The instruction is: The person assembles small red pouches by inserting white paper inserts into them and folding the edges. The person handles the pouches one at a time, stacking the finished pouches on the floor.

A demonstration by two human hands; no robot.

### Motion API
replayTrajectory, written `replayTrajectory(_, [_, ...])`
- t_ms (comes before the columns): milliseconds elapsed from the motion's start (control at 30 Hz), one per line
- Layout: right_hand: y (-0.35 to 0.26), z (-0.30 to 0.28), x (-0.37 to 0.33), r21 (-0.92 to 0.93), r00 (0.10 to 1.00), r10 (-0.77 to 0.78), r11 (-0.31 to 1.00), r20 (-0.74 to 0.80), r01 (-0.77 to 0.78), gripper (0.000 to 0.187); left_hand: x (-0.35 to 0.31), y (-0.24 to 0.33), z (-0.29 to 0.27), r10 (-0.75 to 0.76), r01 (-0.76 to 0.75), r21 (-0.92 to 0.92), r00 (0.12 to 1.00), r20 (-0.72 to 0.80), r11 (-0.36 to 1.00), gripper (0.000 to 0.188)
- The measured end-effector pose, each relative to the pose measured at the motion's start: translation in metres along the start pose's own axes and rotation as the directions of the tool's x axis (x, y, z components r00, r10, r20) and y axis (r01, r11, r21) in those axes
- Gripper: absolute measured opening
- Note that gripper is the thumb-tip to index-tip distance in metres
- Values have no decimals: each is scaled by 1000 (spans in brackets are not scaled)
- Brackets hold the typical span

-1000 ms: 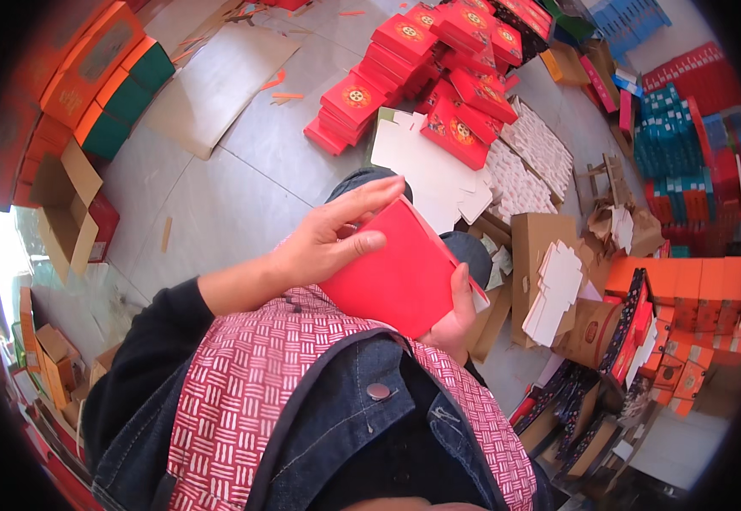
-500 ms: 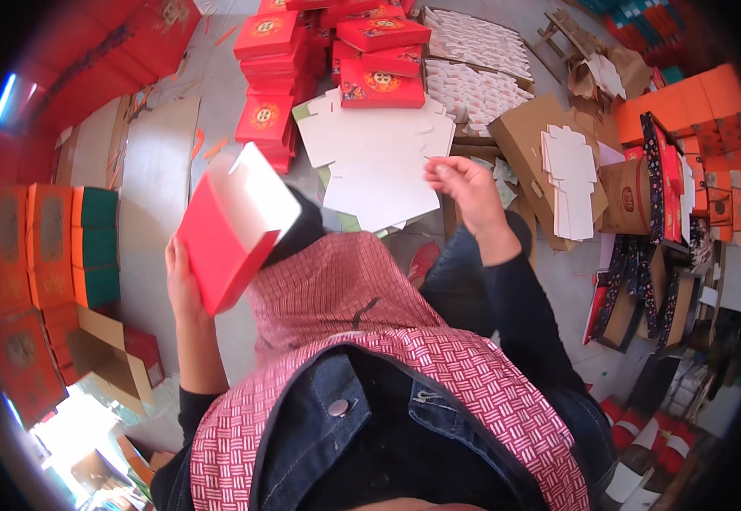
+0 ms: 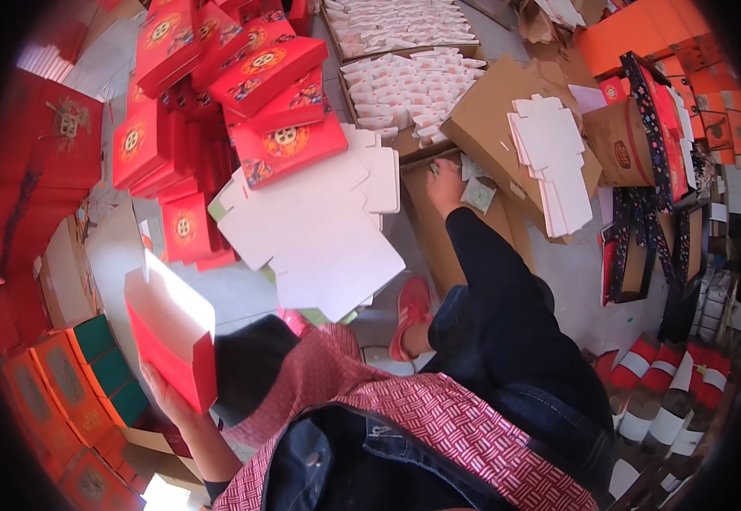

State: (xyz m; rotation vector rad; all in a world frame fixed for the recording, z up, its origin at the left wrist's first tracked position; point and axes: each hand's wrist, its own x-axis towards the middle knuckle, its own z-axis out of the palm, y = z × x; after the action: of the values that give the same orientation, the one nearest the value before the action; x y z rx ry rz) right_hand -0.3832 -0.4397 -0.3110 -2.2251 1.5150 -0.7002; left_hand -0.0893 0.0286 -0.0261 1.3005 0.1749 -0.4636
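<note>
My left hand (image 3: 164, 393) is closed round the lower side of a red cardboard box (image 3: 169, 347), holding it tilted at the left. The box's end is open, showing a white inside and a raised white flap. My right hand (image 3: 445, 185) reaches forward into a shallow brown carton (image 3: 433, 230), its fingers curled near the carton's far end. What lies between those fingers, if anything, is too small to make out. Flat whitish-green sachets (image 3: 479, 195) lie in the carton just right of that hand.
Flat white box blanks (image 3: 319, 243) are stacked before me, with printed red boxes (image 3: 290, 145) on and beside them. Trays of small white packets (image 3: 409, 85) stand behind the carton. More white blanks (image 3: 549, 162) rest on a brown carton at right. Orange boxes (image 3: 64, 366) stand left.
My right hand has moved down into the carton from above the white blanks. My left hand still holds the red box, now lower and farther left in view. The view has shifted.
</note>
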Motion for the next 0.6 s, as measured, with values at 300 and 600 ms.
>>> replayTrajectory(300, [-34, 76, 119, -108, 857, -324, 912, 400, 395, 17, -22, -2, 45, 66, -48, 69, 959, -276, 996, 50])
replayTrajectory(600, [-23, 82, 122, -189, 805, -308, 871, 507, 453, 25, -84, -2, 51, 90, -96, -49, 989, -116, 994, 44])
